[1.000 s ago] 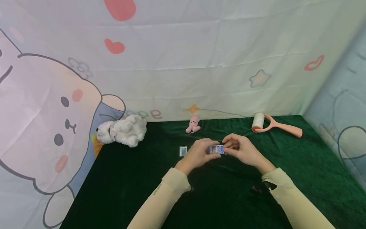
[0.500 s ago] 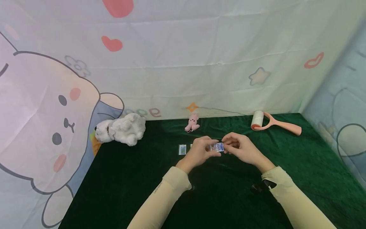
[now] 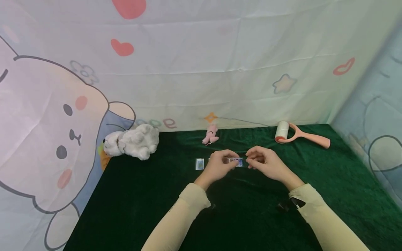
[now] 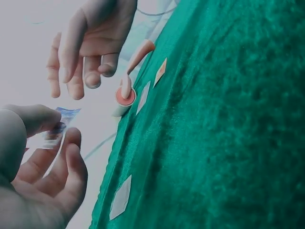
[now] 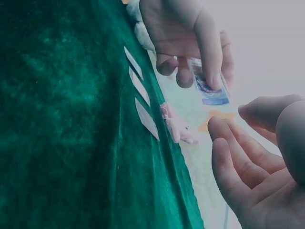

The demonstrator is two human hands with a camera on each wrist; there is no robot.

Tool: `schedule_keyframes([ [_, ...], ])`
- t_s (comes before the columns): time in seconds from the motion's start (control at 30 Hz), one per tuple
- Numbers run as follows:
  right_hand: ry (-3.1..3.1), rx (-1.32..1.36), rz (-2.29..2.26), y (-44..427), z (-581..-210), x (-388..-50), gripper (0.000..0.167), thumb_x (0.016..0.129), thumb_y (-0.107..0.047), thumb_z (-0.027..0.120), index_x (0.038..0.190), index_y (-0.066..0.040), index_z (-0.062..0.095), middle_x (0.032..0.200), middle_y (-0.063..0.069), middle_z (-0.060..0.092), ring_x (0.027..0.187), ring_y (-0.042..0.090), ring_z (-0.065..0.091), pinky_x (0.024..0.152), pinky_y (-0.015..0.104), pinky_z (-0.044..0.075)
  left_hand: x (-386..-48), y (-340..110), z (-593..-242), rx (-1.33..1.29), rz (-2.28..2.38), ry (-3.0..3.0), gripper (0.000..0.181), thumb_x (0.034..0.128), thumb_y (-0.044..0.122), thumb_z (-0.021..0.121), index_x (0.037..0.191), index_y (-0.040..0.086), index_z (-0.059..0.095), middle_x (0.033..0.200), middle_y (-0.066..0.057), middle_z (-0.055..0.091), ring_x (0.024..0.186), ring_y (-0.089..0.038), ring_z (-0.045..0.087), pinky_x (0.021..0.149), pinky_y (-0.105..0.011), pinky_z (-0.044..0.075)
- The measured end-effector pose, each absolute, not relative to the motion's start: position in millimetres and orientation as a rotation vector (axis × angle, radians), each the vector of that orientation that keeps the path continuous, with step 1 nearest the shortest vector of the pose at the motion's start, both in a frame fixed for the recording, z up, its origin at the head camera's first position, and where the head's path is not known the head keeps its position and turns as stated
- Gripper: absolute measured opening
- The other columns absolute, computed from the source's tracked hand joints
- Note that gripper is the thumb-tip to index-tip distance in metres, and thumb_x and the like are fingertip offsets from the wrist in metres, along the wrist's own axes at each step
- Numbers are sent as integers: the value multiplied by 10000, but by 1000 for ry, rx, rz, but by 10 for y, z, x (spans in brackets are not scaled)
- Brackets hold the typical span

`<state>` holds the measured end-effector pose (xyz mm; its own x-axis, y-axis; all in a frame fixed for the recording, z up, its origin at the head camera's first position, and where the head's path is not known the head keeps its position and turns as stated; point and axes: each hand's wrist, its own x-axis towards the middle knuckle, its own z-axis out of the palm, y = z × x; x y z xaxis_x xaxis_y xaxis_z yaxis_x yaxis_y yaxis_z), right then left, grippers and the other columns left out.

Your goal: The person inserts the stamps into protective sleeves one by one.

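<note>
A small glossy card (image 3: pixel 240 162) with a blue and white print is pinched between the thumb and fingers of my left hand (image 3: pixel 218 165). Just to its right, my right hand (image 3: pixel 267 164) hangs with loosely bent fingers and holds nothing; a narrow gap parts its fingertips from the card. On the green cloth left of my left hand lies another small card (image 3: pixel 199 164). The right wrist view has several flat pale cards, one of them the nearest card (image 5: pixel 146 119), in a row on the cloth below the hands.
A pink plush toy (image 3: pixel 210 134) lies behind the hands. At the back left rests a white plush dog (image 3: pixel 135 142), at the back right a lint roller (image 3: pixel 301 134) with a peach handle. Green cloth (image 3: pixel 141 202) covers the table; a printed curtain (image 3: pixel 194 52) hangs behind.
The right fingertips, at the card's right end before, are now apart from it. The card has shifted slightly left with the left hand's grip. The view has tilted a little.
</note>
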<state>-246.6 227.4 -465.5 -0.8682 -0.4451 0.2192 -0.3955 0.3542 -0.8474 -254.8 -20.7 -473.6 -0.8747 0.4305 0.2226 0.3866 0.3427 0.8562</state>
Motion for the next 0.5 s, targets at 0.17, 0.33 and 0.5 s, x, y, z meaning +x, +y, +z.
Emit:
schedule_keyframes([
  [0.17, 2567, -771, -1566, 2351, -4682, -2450, 186, 1050, -110, 654, 1221, -37, 647, 1052, 230, 731, 858, 315, 747, 731, 325, 605, -2559, -194, -4718, 670, 1671, 2511, 59, 989, 176, 755, 1040, 149, 742, 1023, 23, 754, 835, -118, 676, 728, -271, 564],
  [0.33, 2592, -756, -1549, 2430, -4710, -2434, 185, 1052, -113, 652, 1224, -48, 649, 1047, 222, 731, 843, 245, 747, 722, 310, 601, -2559, -186, -4704, 602, 1669, 2501, 53, 981, 194, 768, 1005, 154, 741, 981, 32, 773, 859, -115, 681, 776, -284, 553],
  [0.5, 2604, -703, -1512, 2493, -4722, -2421, 187, 1054, -150, 656, 1228, -81, 647, 1042, 213, 737, 844, 334, 735, 610, 335, 578, -2567, -178, -4716, 544, 1677, 2488, 65, 969, 200, 783, 992, 146, 755, 989, 21, 755, 847, -123, 678, 764, -287, 560],
])
